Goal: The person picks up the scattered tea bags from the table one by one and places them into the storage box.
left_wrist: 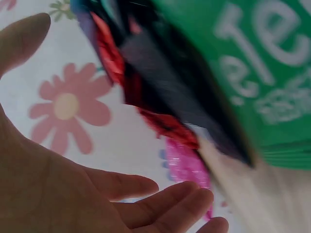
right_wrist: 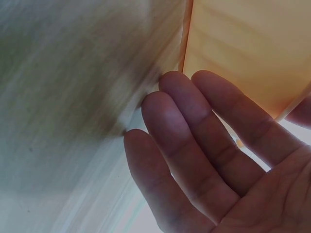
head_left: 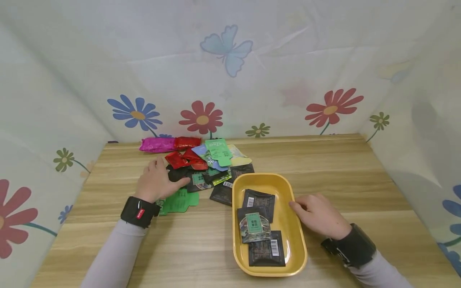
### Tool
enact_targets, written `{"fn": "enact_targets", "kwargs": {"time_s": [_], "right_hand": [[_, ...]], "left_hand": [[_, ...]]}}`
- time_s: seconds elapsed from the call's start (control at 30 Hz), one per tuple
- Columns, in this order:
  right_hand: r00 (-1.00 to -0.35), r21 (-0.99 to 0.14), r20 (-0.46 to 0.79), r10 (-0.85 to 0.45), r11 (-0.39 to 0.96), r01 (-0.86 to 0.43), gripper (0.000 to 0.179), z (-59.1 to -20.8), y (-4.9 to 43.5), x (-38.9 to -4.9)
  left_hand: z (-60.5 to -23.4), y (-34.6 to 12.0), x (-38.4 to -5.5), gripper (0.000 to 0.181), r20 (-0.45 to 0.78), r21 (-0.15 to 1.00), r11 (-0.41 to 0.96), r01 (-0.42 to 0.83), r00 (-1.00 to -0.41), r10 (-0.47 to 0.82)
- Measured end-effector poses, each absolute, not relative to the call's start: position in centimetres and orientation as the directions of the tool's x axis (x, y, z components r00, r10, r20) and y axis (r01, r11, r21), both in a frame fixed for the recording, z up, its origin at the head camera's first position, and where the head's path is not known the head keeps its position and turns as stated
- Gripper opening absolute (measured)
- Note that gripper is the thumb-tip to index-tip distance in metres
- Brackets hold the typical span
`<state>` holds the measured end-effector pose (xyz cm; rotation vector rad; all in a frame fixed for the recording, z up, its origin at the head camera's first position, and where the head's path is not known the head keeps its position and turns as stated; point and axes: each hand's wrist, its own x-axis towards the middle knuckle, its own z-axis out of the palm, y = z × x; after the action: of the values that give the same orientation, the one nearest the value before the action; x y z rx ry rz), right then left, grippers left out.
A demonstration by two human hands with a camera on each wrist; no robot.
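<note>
My left hand (head_left: pixel 155 182) is over the left side of a pile of packets, fingers spread and thumb apart, holding nothing. Close to it lie black sachets (head_left: pixel 198 181) and green LeTea packets (head_left: pixel 180 201); in the left wrist view a green packet (left_wrist: pixel 272 73) looms beside the hand. At the right rim of a yellow tray (head_left: pixel 301 256) is my right hand (head_left: pixel 322 216), its thumb over the rim and its fingers (right_wrist: pixel 167 121) along the outer wall and tabletop. Inside the tray, several black sachets (head_left: pixel 255 226) lie flat and partly overlap.
Behind the left hand are a pink packet (head_left: pixel 157 145), red packets (head_left: pixel 187 157), a pale yellow one (head_left: pixel 239 156) and light green ones (head_left: pixel 219 151). A flower-printed white sheet (head_left: pixel 273 80) walls the back and sides of the wooden table (head_left: pixel 338 164).
</note>
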<state>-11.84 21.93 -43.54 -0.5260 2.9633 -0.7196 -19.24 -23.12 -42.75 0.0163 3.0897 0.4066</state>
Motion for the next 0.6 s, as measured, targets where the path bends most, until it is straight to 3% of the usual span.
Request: {"fn": "enact_targets", "kwargs": {"time_s": [0.23, 0.6], "right_hand": [[-0.937, -0.442, 0.052, -0.345, 0.834, -0.331, 0.035, -43.8, 22.0, -11.8], [-0.938, -0.439, 0.056, -0.341, 0.836, -0.33, 0.037, -43.9, 22.0, -11.8]], "left_hand": [[-44.2, -24.4, -20.4, 0.11, -0.09, 0.208, 0.977, -0.049, -0.995, -0.031], [-45.1, -25.5, -21.1, 0.107, -0.101, 0.254, 0.965, -0.061, -0.994, -0.036]]}}
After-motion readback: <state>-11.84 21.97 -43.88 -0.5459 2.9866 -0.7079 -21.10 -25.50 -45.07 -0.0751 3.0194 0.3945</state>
